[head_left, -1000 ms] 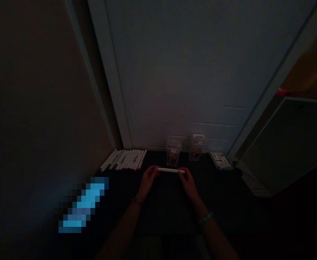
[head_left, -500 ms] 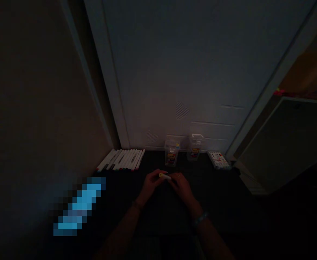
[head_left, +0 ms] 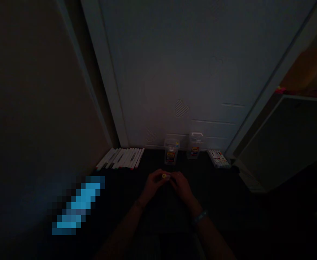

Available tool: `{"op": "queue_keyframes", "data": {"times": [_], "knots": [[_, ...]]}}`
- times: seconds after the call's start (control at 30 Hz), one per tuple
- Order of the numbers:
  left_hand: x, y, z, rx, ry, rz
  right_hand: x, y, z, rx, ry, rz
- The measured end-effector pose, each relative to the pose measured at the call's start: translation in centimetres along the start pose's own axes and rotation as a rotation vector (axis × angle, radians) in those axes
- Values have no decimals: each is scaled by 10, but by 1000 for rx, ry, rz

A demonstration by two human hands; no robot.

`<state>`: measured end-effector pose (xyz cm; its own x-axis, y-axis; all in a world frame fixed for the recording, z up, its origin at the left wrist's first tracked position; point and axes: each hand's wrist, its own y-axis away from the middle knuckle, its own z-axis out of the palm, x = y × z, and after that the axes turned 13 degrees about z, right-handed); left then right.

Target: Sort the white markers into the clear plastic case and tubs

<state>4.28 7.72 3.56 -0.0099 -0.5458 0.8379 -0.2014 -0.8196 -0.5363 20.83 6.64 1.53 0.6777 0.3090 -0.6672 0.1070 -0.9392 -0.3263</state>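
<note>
Between my two hands, over the dark table (head_left: 172, 216), is a white marker (head_left: 166, 176) with a yellow end turned toward me. My left hand (head_left: 154, 182) pinches it near the yellow end. The fingers of my right hand (head_left: 180, 183) are closed round its other end, which they mostly hide. Just beyond my hands stands a clear plastic marker case (head_left: 170, 153) with a yellow and dark label; a small yellow-tipped thing shows at its upper right.
A row of several white markers (head_left: 123, 159) lies at the back left. Farther right stand a second clear case (head_left: 194, 146) and a flat pack of markers (head_left: 218, 159). A pale panel (head_left: 158, 72) rises behind the table. A bright blurred-out patch (head_left: 79, 206) glows at left. The light is dim.
The marker has turned so that its yellow end points more toward me and less of its white barrel shows. Both hands have stayed nearly in place. The picture is darker.
</note>
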Motion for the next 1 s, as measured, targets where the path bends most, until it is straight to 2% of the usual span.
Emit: {"op": "queue_keyframes", "data": {"times": [0.13, 0.23, 0.3, 0.37, 0.47, 0.57, 0.67, 0.77, 0.8, 0.87, 1.0], "knots": [[-4, -5, -6, 223, 24, -58, 1, 1, 1, 6, -63, 46], [-5, -8, -11, 400, -9, -9, 1, 2, 1, -17, -142, 71], [-5, -10, -12, 478, -33, 32, 0, 3, 1, -40, -188, 87], [-7, -11, -14, 505, -38, 18, -2, 3, 1, -58, -235, 103], [-15, -13, -15, 503, 1, -60, -8, 2, -3, -43, -338, 125], [-27, -14, -17, 471, 53, -178, -13, 2, -9, 50, -452, 203], [-33, -13, -15, 322, 49, -235, -14, 1, -15, 184, -566, 308], [-34, -11, -11, 155, -73, -178, -17, -2, -18, 274, -670, 340], [-35, -9, -10, 111, -136, -163, -20, -5, -18, 284, -687, 327], [-41, -7, -8, 128, -229, -127, -32, -10, -17, 283, -663, 259], [-60, 1, -7, 81, -253, -26, -69, -19, -12, 178, -337, -49]]}}
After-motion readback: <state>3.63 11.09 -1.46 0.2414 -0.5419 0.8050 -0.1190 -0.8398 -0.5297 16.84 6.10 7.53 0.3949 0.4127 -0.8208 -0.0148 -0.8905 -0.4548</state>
